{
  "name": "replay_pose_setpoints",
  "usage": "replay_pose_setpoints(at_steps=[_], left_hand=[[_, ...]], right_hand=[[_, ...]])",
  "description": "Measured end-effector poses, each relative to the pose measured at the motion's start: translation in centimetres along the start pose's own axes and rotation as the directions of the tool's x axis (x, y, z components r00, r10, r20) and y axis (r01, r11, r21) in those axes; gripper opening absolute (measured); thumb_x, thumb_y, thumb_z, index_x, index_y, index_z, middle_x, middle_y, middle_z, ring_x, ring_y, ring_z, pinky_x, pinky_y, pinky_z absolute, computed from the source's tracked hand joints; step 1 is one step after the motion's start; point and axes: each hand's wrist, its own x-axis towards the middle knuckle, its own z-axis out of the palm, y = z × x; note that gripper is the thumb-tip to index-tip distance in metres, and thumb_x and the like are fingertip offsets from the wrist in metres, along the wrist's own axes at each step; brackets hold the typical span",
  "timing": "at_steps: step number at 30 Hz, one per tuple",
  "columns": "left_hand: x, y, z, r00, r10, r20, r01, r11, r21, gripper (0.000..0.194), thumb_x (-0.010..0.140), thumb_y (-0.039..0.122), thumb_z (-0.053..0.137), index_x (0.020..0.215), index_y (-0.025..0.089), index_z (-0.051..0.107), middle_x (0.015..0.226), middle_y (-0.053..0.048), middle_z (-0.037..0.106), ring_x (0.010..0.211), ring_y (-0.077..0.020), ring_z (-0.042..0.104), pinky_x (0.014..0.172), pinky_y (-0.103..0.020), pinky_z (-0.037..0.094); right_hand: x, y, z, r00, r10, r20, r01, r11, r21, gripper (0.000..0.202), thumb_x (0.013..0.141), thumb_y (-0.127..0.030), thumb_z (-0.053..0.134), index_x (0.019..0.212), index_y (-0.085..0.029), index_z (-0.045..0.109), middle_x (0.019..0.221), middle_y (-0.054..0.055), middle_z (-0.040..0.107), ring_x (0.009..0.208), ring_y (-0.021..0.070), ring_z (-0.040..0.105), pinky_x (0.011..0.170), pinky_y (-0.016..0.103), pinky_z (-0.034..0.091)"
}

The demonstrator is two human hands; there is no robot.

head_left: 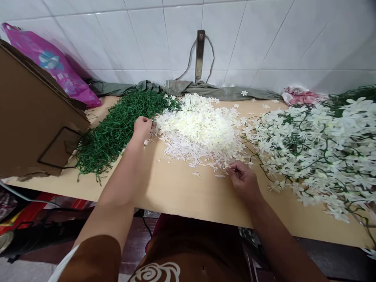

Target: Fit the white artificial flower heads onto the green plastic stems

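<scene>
I can make out a brown top (188, 266) on the wearer, with a cream print (158, 273) of curling, rose-like lines running out of my view. The left sleeve (94, 258) is plain brown, a white strip (63, 263) showing along its outer side.

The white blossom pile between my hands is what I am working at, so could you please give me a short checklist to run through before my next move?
1. White blossom pile lies between both hands: ok.
2. Green stem pile beside the left hand: ok.
3. Green stems kept apart from the blossoms: not ok, the piles meet near the cloth at the wall.
4. Left hand gripping a stem: cannot tell, its fingertips are too small to read.
5. Right hand gripping a white piece: cannot tell, the detail is too small.
6. Cardboard box away from both hands: ok, it stands at far left.
</scene>
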Motion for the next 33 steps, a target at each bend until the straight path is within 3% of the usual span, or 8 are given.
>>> replay_pose_setpoints(at_steps=[3, 5, 8, 14, 18, 22, 28, 33], left_hand=[[-1.4, 1.2, -1.2, 0.998, 0.026, 0.061, -0.014, 0.981, -0.195, 0.006, 0.081, 0.015, 0.048, 0.078, 0.020, 0.047, 0.072, -0.001, 0.065, 0.063, -0.0108, 0.059, 0.060, -0.023, 0.043], [-2.9, 1.9, -1.6, 0.992, 0.038, 0.122, 0.025, 0.878, -0.478, 0.007, 0.077, 0.013, 0.052, 0.082, 0.018, 0.051, 0.068, 0.001, 0.062, 0.055, -0.0083, 0.054, 0.054, -0.021, 0.037], [-5.9, 2.8, -1.2, 0.978, 0.099, 0.183, 0.037, 0.783, -0.621, 0.019, 0.070, 0.009, 0.057, 0.087, 0.016, 0.057, 0.062, 0.003, 0.061, 0.052, -0.0078, 0.052, 0.054, -0.020, 0.036], [-13.7, 4.0, 2.4, 0.863, 0.273, 0.425, 0.096, 0.737, -0.669, 0.010, 0.068, 0.010, 0.062, 0.072, 0.016, 0.055, 0.057, 0.004, 0.059, 0.056, -0.0097, 0.059, 0.056, -0.021, 0.042], [-17.0, 3.7, 4.5, 0.776, 0.367, 0.513, 0.064, 0.763, -0.644, 0.008, 0.072, 0.014, 0.062, 0.073, 0.017, 0.054, 0.059, 0.005, 0.058, 0.054, -0.0084, 0.055, 0.057, -0.021, 0.042], [-18.0, 2.6, 5.9, 0.711, 0.411, 0.570, 0.003, 0.809, -0.587, 0.005, 0.076, 0.019, 0.059, 0.080, 0.018, 0.055, 0.064, 0.004, 0.058, 0.056, -0.0094, 0.053, 0.058, -0.023, 0.040], [-18.3, 2.4, 6.1, 0.748, 0.452, 0.485, -0.230, 0.863, -0.449, 0.005, 0.076, 0.021, 0.056, 0.077, 0.020, 0.052, 0.063, 0.005, 0.052, 0.056, -0.0106, 0.047, 0.056, -0.024, 0.035], [-18.0, 2.7, 6.2, 0.814, 0.370, 0.447, -0.128, 0.866, -0.483, 0.009, 0.076, 0.019, 0.054, 0.077, 0.022, 0.045, 0.058, 0.007, 0.050, 0.053, -0.0106, 0.048, 0.055, -0.023, 0.034]], right_hand=[[0.0, -0.7, 0.2, 1.000, -0.004, 0.002, 0.004, 0.997, 0.082, 0.017, 0.083, -0.028, 0.061, 0.068, -0.022, 0.058, 0.070, 0.001, 0.059, 0.068, 0.0155, 0.055, 0.064, 0.030, 0.044], [0.0, -1.4, 0.6, 1.000, -0.006, -0.002, 0.006, 0.987, 0.160, 0.016, 0.083, -0.027, 0.062, 0.068, -0.021, 0.058, 0.071, 0.001, 0.058, 0.068, 0.0143, 0.055, 0.065, 0.029, 0.045], [0.3, -2.8, 1.4, 1.000, -0.012, 0.002, 0.011, 0.968, 0.251, 0.017, 0.082, -0.028, 0.065, 0.068, -0.021, 0.059, 0.081, 0.003, 0.060, 0.078, 0.0150, 0.059, 0.072, 0.030, 0.048], [1.8, -5.3, 3.6, 0.997, 0.052, 0.058, -0.072, 0.890, 0.450, 0.018, 0.079, -0.032, 0.069, 0.068, -0.020, 0.061, 0.106, 0.008, 0.060, 0.103, 0.0185, 0.060, 0.078, 0.029, 0.052], [2.1, -5.5, 4.4, 0.999, 0.030, 0.022, -0.036, 0.913, 0.407, 0.013, 0.080, -0.027, 0.065, 0.069, -0.021, 0.062, 0.088, 0.005, 0.064, 0.086, 0.0153, 0.062, 0.076, 0.030, 0.052], [1.6, -4.8, 4.0, 1.000, 0.003, -0.015, 0.002, 0.939, 0.344, 0.011, 0.081, -0.024, 0.064, 0.071, -0.020, 0.063, 0.084, 0.004, 0.066, 0.079, 0.0144, 0.063, 0.073, 0.030, 0.051], [0.7, -4.5, 3.3, 0.997, -0.075, -0.004, 0.072, 0.938, 0.338, 0.011, 0.085, -0.029, 0.067, 0.077, -0.021, 0.066, 0.101, 0.008, 0.065, 0.099, 0.0176, 0.064, 0.083, 0.033, 0.053], [-0.3, -5.7, 3.4, 0.981, -0.195, 0.020, 0.179, 0.935, 0.307, 0.008, 0.087, -0.023, 0.064, 0.079, -0.022, 0.063, 0.100, 0.008, 0.065, 0.097, 0.0167, 0.065, 0.083, 0.033, 0.055]])
